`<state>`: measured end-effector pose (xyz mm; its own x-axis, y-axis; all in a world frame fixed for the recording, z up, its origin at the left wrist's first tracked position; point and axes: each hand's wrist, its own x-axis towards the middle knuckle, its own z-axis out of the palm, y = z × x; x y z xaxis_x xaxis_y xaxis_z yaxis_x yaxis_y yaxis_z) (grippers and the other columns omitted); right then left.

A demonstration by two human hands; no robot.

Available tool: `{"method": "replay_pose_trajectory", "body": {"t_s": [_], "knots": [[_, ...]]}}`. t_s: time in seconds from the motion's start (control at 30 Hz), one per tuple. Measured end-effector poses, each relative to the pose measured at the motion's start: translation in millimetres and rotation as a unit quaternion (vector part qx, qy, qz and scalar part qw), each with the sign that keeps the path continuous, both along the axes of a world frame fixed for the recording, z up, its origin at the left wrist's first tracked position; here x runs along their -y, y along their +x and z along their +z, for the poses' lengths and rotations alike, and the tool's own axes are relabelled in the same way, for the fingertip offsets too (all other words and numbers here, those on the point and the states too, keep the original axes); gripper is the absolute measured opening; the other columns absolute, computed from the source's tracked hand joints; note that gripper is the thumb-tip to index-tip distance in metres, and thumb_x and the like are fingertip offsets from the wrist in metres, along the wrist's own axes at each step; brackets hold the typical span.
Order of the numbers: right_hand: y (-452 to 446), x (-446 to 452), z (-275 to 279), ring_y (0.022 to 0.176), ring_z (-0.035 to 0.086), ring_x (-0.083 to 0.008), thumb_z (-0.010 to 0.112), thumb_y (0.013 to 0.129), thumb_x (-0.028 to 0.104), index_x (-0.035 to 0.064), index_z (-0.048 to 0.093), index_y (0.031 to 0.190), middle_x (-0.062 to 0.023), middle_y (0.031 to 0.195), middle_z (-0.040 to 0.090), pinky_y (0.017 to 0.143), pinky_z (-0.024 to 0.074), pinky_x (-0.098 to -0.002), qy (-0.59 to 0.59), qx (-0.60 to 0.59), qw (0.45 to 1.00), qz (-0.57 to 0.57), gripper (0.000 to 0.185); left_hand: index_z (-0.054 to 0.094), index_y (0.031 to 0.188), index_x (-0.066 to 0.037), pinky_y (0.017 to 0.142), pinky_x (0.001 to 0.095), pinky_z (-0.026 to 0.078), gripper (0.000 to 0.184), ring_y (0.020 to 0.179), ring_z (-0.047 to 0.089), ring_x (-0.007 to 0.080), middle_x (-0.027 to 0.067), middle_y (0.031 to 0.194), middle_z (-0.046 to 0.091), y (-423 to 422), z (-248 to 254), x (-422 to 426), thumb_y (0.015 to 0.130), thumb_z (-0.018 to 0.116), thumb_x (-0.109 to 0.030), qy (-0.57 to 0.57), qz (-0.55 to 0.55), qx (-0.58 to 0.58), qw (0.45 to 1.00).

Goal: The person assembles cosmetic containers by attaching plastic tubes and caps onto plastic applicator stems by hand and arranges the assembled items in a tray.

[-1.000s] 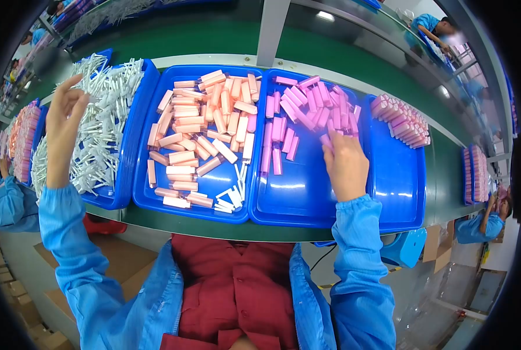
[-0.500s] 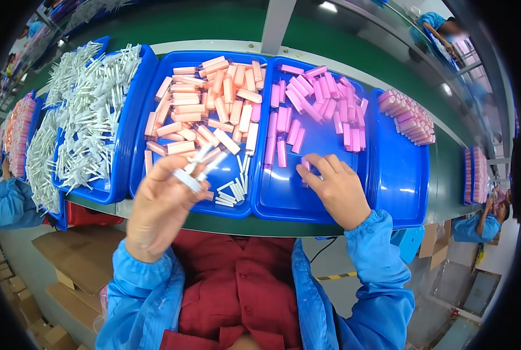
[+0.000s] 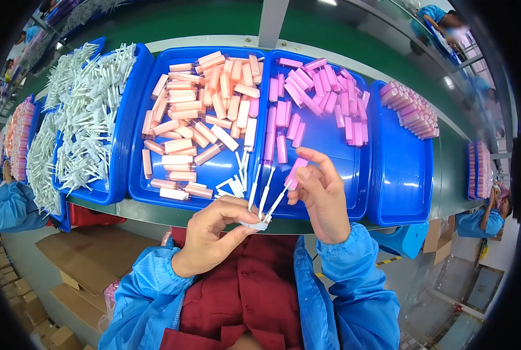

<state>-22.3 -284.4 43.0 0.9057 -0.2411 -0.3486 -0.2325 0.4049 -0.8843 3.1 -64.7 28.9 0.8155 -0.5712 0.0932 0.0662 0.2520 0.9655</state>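
Observation:
My left hand (image 3: 221, 233) pinches the base of a white plastic piece with three thin stems (image 3: 264, 195) fanning upward. In my right hand (image 3: 323, 195) is a pink tube (image 3: 296, 174), held between thumb and fingers. The tube's lower end meets the tip of the rightmost stem; I cannot tell how far the stem goes in. Both hands are over the front edge of the blue trays. Behind my left hand, a blue tray (image 3: 135, 175) holds many peach tubes (image 3: 184, 111) and a few short white sticks (image 3: 231, 185). More pink tubes (image 3: 316, 87) lie in the tray (image 3: 354, 201) beyond my right hand.
On the left, blue trays (image 3: 123, 134) are heaped with white stemmed pieces (image 3: 91, 128). To the right, another blue tray (image 3: 403, 192) has rows of pale pink pieces (image 3: 409, 111). Co-workers in blue sleeves (image 3: 9, 204) sit at both sides. Cardboard (image 3: 91, 251) lies below the table.
My left hand has moved right and down with the white stemmed piece, its stems now upright. My right hand has lifted a pink tube from the tray and brought it to one stem.

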Motion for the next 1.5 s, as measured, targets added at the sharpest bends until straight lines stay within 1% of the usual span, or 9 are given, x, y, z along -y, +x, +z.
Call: {"method": "replay_pose_trajectory", "body": {"t_s": [0.3, 0.5, 0.6, 0.73, 0.9, 1.0, 1.13, 1.27, 1.5], "knots": [[0.8, -7.4, -2.9, 0.072, 0.066, -0.0130, 0.069, 0.095, 0.013, -0.0011, 0.052, 0.131, -0.0067, 0.085, 0.065, 0.063, 0.0553, -0.0265, -0.040, -0.004, 0.999, 0.007, 0.042, 0.059, 0.107, 0.002, 0.091, 0.0365, 0.055, 0.026, 0.100, 0.066, 0.0229, 0.0165, 0.107, 0.061, -3.5, -2.7, -2.7, 0.086, 0.065, 0.016, 0.008, 0.018, -0.009, 1.000], [-16.8, -46.2, 4.6, 0.077, 0.067, -0.0131, 0.071, 0.094, 0.009, -0.0029, 0.055, 0.124, -0.0073, 0.086, 0.065, 0.066, 0.0558, -0.0265, -0.078, 0.041, 0.996, 0.033, 0.036, 0.067, 0.104, -0.003, 0.083, 0.0324, 0.054, 0.028, 0.096, 0.067, 0.0234, 0.0135, 0.103, 0.068, -0.1, -11.4, -2.6, 0.081, 0.071, 0.011, 0.101, 0.099, 0.164, 0.976], [-0.5, -21.1, -4.0, 0.077, 0.069, -0.0150, 0.071, 0.094, 0.013, -0.0023, 0.061, 0.115, -0.0094, 0.087, 0.066, 0.067, 0.0554, -0.0286, -0.265, 0.033, 0.961, 0.074, 0.028, 0.062, 0.105, -0.002, 0.089, 0.0333, 0.053, 0.027, 0.100, 0.063, 0.0203, 0.0135, 0.109, 0.062, 1.5, -19.4, -12.0, 0.084, 0.068, 0.015, 0.095, 0.076, 0.159, 0.980], [38.7, 5.0, -14.5, 0.076, 0.067, -0.0266, 0.072, 0.086, 0.013, 0.0026, 0.066, 0.108, -0.0130, 0.089, 0.065, 0.068, 0.0555, -0.0370, -0.667, 0.128, 0.731, 0.065, 0.025, 0.064, 0.105, -0.001, 0.089, 0.0330, 0.052, 0.026, 0.101, 0.063, 0.0195, 0.0131, 0.110, 0.062, 4.0, -24.8, -14.4, 0.084, 0.069, 0.014, 0.094, 0.083, 0.172, 0.977], [39.8, 5.9, -7.7, 0.082, 0.065, -0.0264, 0.073, 0.079, 0.013, 0.0053, 0.065, 0.102, -0.0109, 0.090, 0.063, 0.071, 0.0557, -0.0370, -0.825, 0.085, 0.524, 0.195, 0.025, 0.068, 0.104, -0.002, 0.089, 0.0319, 0.052, 0.025, 0.099, 0.064, 0.0190, 0.0120, 0.107, 0.063, 4.7, -17.4, -18.2, 0.083, 0.071, 0.012, 0.100, 0.087, 0.162, 0.978], [33.8, 17.4, 0.4, 0.084, 0.067, -0.0222, 0.071, 0.083, 0.012, 0.0038, 0.062, 0.101, -0.0114, 0.094, 0.065, 0.072, 0.0561, -0.0340, -0.782, 0.068, 0.585, 0.203, 0.021, 0.070, 0.103, -0.002, 0.087, 0.0312, 0.053, 0.025, 0.098, 0.064, 0.0195, 0.0118, 0.106, 0.063, 5.0, -12.3, -21.2, 0.082, 0.072, 0.012, 0.123, 0.086, 0.178, 0.973], [27.0, 25.9, -15.4, 0.094, 0.069, -0.0214, 0.063, 0.098, 0.015, 0.0024, 0.054, 0.124, -0.0140, 0.108, 0.068, 0.079, 0.0572, -0.0314, -0.290, 0.049, 0.952, 0.086, 0.030, 0.074, 0.109, -0.005, 0.079, 0.0286, 0.051, 0.027, 0.092, 0.063, 0.0185, 0.0086, 0.101, 0.065, 2.5, -3.3, -18.5, 0.085, 0.072, 0.006, 0.091, 0.056, 0.158, 0.982], [13.7, 5.4, 0.3, 0.097, 0.069, -0.0238, 0.059, 0.101, 0.019, 0.0044, 0.043, 0.143, -0.0149, 0.111, 0.068, 0.086, 0.0556, -0.0350, 0.008, 0.004, 1.000, 0.004, 0.047, 0.074, 0.109, -0.005, 0.080, 0.0290, 0.051, 0.024, 0.091, 0.063, 0.0185, 0.0092, 0.102, 0.065, 2.7, 1.8, -13.1, 0.087, 0.070, 0.004, 0.080, 0.002, 0.131, 0.988], [4.6, -8.4, -4.1, 0.101, 0.066, -0.0209, 0.055, 0.103, 0.023, 0.0034, 0.046, 0.139, -0.0120, 0.106, 0.067, 0.094, 0.0501, -0.0366, -0.043, 0.041, 0.998, 0.024, 0.042, 0.074, 0.109, -0.004, 0.082, 0.0307, 0.052, 0.023, 0.095, 0.065, 0.0202, 0.0103, 0.104, 0.066, 2.3, 3.7, -10.1, 0.088, 0.069, 0.004, 0.084, -0.012, 0.119, 0.989]]}}
